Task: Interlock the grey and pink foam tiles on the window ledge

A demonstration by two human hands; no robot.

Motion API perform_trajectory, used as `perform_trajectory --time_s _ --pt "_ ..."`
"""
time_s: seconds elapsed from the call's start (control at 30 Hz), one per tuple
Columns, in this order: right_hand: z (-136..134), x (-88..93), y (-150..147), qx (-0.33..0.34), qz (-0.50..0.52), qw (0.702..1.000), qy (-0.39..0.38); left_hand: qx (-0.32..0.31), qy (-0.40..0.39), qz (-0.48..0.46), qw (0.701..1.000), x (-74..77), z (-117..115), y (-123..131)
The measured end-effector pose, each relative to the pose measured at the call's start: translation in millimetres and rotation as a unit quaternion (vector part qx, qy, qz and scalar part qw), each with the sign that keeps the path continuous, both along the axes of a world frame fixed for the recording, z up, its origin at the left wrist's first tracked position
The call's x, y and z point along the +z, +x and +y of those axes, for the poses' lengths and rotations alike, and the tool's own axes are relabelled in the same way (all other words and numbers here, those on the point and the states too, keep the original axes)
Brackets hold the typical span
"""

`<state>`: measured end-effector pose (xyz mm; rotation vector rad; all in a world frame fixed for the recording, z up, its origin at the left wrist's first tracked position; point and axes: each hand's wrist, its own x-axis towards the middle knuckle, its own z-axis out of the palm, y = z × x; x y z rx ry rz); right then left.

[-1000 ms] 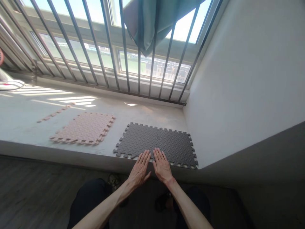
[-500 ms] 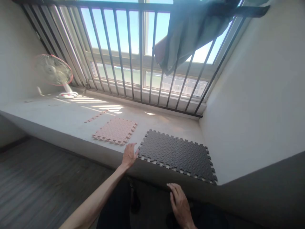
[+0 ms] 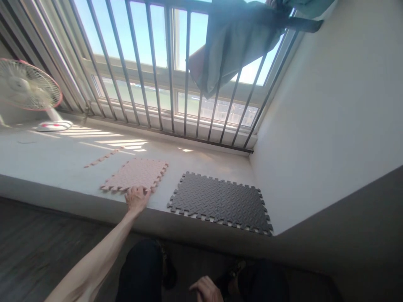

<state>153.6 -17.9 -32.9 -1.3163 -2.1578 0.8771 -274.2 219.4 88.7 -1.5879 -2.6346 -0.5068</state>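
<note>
One hand (image 3: 206, 291) half out of frame.

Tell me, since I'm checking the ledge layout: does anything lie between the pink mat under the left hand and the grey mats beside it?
Nothing visible does. The left hand touches the pink mat at its near edge, and only bare ledge separates it from the grey mats.

Barred window (image 3: 163, 79) letting in bright daylight; sun stripes falling across the pale ledge (image 3: 47, 155) near its far edge. Green cloth (image 3: 233, 42) hanging over the bars (upper right). Fan (image 3: 28, 92) standing at the ledge's left end. White wall (image 3: 330, 105) closing the right; dark wood floor (image 3: 37, 243) below.
</note>
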Motion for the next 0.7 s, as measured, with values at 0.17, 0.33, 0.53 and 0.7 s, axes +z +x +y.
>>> perform_trajectory --time_s 0.17,0.33,0.53,0.7 --pt "57.8 76.8 -34.3 -0.105 0.145 0.982 -0.063 -0.066 0.125 0.007 0.990 36.1 -12.3 62.5" --pt "146.2 134.8 -82.5 -0.169 0.359 0.894 -0.208 -0.184 0.183 -0.004 0.966 47.9 -51.1 159.7" --pt "223.8 142.0 -80.2 -0.268 0.402 0.847 -0.222 -0.319 0.182 -0.007 0.930 34.9 -82.1 232.8" --pt "246.1 145.1 0.0 -0.311 0.443 0.826 -0.158 -0.125 0.240 -0.098 0.958 27.4 -54.4 213.5"
